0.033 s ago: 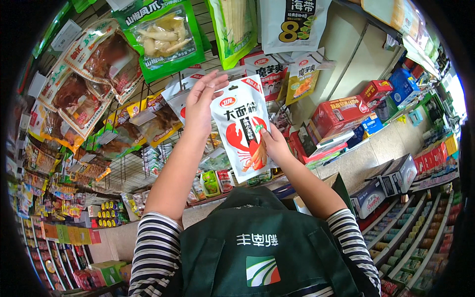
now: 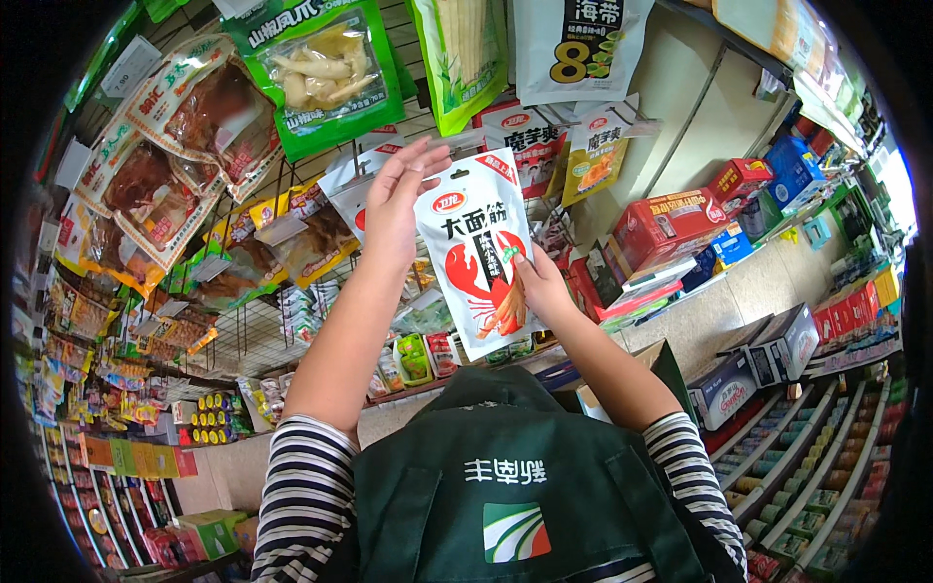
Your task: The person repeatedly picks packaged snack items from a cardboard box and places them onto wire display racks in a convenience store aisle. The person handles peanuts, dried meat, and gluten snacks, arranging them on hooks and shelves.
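Note:
A white snack bag (image 2: 462, 316) with a red lobster picture and dark lettering is held upright in front of me. My right hand (image 2: 544, 284) grips its right edge, thumb across the front and the other fingers hidden behind. Beside the bag's upper left corner is my left hand (image 2: 397, 194), its fingers stretched out and nothing seen in them. Just beyond, a red and white snack bag (image 2: 530, 155) and a yellow and white one (image 2: 595, 160) hang from the rack. Another white bag (image 2: 352, 189) hangs behind my left hand.
Hanging above are a green pack (image 2: 321, 78) of pale food, a tall green pack (image 2: 459, 58) and a grey-white pack (image 2: 578, 49). Brown vacuum packs (image 2: 160, 185) crowd the wire rack at left. Red boxes (image 2: 671, 228) are stacked at right, and cartons (image 2: 724, 389) stand nearer.

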Demonstrator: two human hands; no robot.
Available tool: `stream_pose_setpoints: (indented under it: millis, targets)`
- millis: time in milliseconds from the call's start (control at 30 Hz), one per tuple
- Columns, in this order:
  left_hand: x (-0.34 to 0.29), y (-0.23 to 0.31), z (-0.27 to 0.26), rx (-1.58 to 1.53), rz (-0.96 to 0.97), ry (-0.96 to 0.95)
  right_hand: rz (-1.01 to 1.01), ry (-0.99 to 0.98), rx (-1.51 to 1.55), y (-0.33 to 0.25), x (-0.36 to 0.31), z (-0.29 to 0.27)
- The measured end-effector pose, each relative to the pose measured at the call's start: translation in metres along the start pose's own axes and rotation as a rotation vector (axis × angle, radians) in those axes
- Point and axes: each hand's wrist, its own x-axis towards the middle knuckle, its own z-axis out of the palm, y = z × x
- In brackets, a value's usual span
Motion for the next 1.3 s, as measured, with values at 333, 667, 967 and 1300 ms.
stream_pose_setpoints:
  millis: [333,667,967,1300]
  targets:
    - [-0.005,0.002,-0.001,0.013,-0.029,-0.032,0.076,0.044,0.028,-0.004,0.018,0.009]
    - [-0.025,-0.027,-0.013,-0.044,0.016,-0.065,0.016,0.064,0.011,0.0,0.038,0.027]
    - [-0.027,-0.084,-0.011,1.19,0.405,-0.306,0.049,0.18,-0.396,0.05,0.062,-0.001]
    - [0.034,-0.119,0.0,1.727,0.31,-0.246,0.348,0.628,0.001,0.068,-0.191,-0.133]
